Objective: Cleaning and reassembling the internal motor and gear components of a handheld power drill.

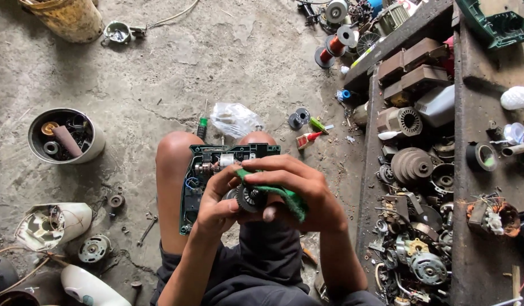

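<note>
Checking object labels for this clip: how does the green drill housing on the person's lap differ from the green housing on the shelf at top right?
The drill housing on the lap lies open with wiring and parts inside; the housing on the shelf looks empty. The lap one rests across the knees beside both hands; the shelf one lies untouched. Both are dark green plastic shells.

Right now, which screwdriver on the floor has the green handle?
The green-handled screwdriver, upright in frame just left of the clear plastic bag. The red-handled screwdriver lies right of the bag.
</note>
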